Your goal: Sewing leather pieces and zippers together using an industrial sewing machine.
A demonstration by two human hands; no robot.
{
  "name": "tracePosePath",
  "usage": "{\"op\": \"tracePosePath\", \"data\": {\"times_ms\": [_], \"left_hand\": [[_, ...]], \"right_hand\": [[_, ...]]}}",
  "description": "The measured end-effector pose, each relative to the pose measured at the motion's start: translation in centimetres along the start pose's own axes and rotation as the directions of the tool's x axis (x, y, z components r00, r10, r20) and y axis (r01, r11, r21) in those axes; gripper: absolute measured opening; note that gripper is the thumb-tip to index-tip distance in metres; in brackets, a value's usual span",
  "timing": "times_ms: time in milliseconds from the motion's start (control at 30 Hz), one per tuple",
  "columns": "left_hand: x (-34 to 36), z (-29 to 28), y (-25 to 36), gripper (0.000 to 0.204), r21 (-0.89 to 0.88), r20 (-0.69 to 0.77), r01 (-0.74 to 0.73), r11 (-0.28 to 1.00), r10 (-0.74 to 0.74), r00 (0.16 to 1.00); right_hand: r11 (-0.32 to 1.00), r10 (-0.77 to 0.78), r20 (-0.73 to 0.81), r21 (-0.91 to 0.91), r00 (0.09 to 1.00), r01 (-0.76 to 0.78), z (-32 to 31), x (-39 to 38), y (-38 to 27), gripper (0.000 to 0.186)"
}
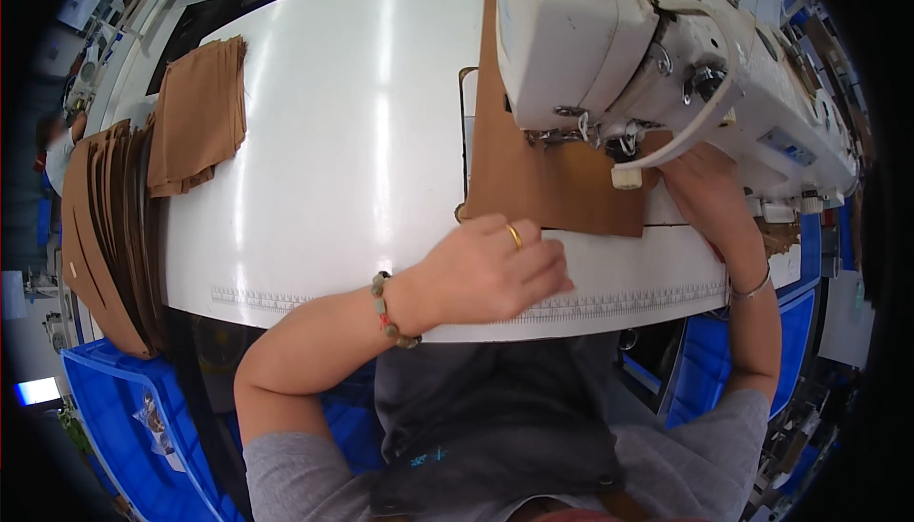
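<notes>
A brown fabric piece (571,189) lies flat under the head of a white sewing machine (590,36), its near edge toward me. My left hand (500,270), with a gold ring and a bead bracelet, is just in front of the fabric's near left corner. Its fingers are curled closed, and whatever they may hold is hidden. Beside the machine's needle area, my right hand (705,189) reaches in at the fabric's right edge. The machine head and a pale hose cover its fingertips, so their grip does not show.
A stack of brown fabric pieces (200,112) lies at the table's left, with more brown pieces (109,227) hanging over the edge. A ruler strip (619,305) runs along the white table's front edge. Blue bins (133,408) stand below at the left and right.
</notes>
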State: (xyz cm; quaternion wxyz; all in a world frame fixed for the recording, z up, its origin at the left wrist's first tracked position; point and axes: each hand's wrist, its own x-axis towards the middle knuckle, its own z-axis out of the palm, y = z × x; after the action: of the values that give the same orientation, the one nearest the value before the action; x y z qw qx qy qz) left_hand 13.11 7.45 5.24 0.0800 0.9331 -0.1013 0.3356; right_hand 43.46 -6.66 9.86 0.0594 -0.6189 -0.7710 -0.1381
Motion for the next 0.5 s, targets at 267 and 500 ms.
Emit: {"op": "tracePosePath", "data": {"times_ms": [267, 500], "left_hand": [[0.6, 0.9, 1.9, 0.047, -0.17, 0.187, 0.129, 0.977, -0.097, 0.978], [-1.2, -0.1, 2.8, 0.049, -0.305, 0.649, 0.564, 0.768, -0.266, 0.713]], "right_hand": [[0.933, -0.16, -0.325, 0.257, 0.932, 0.25, -5.5, 1.6, -8.1, 0.026], [0.873, -0.195, -0.286, 0.384, 0.938, 0.299, -3.8, 3.0, -12.3, 0.025]]}}
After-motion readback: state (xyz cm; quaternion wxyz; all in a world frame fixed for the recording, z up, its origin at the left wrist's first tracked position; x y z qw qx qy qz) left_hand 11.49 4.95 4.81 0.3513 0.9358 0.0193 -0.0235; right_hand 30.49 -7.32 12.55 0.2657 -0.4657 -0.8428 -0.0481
